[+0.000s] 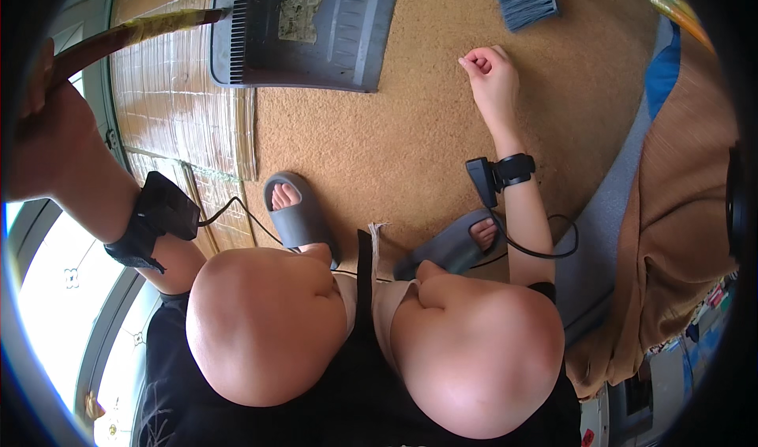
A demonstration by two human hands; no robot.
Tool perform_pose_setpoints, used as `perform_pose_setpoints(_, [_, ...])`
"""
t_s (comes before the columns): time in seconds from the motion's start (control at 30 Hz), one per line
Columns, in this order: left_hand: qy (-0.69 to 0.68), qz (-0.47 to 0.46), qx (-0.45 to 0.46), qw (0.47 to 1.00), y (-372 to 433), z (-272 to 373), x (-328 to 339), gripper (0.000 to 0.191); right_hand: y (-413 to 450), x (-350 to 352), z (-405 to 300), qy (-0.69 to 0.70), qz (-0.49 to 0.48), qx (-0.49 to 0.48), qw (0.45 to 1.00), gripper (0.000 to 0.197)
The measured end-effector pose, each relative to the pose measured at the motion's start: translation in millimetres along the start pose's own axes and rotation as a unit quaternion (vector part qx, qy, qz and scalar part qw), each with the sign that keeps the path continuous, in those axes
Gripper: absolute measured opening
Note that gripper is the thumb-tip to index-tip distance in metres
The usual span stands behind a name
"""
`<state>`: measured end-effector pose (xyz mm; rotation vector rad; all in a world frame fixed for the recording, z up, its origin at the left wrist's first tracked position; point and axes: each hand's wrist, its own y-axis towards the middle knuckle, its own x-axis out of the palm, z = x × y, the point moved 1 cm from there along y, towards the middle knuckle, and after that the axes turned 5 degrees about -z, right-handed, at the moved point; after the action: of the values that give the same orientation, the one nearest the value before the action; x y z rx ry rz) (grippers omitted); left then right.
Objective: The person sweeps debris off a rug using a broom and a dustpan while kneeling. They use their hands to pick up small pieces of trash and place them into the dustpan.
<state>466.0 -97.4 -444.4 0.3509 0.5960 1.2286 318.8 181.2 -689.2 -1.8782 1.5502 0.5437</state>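
Observation:
At the far left edge, my left hand (40, 85) is wrapped around the brown handle (142, 30) of a grey dustpan (331, 71), with yellow tape on part of the handle. The dustpan has a comb-toothed rim and a torn label, and lies on the tan carpet at top centre. My right hand (492, 80) is over the carpet to the right of the dustpan, fingers curled and thumb against the index finger; nothing shows between them. Beyond it, the blue-grey bristles of a broom head (526, 0) show at the top edge.
Woven slat matting (177, 97) covers the floor at left beside glazed doors. My feet in grey slippers (296, 216) are below the dustpan. Black cables run from my wrist devices. Brown cloth (675, 210) hangs at right, near an orange-and-clear pole (681, 17).

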Motion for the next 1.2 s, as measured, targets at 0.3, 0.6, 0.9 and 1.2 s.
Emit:
perform_pose_setpoints(0.3, [-0.025,-0.011,-0.012,1.000,-17.0,-0.1,4.5,0.012,9.8,11.2,-18.2,0.046,0.021,-0.018,0.999,0.012])
perform_pose_setpoints(0.6, [-0.038,-0.015,-0.035,0.999,-22.4,5.3,6.8,0.012,42.3,9.8,-35.3,0.121,0.068,-0.082,0.987,0.009])
perform_pose_setpoints(0.9, [-0.049,-0.015,-0.048,0.998,-26.8,0.5,7.7,0.013,38.8,16.8,-19.5,0.000,0.010,-0.076,0.997,0.016])
perform_pose_setpoints(1.2, [-0.052,-0.017,-0.048,0.997,-26.5,2.6,9.0,0.013,38.0,10.4,-31.9,-0.036,-0.010,-0.043,0.998,0.010])
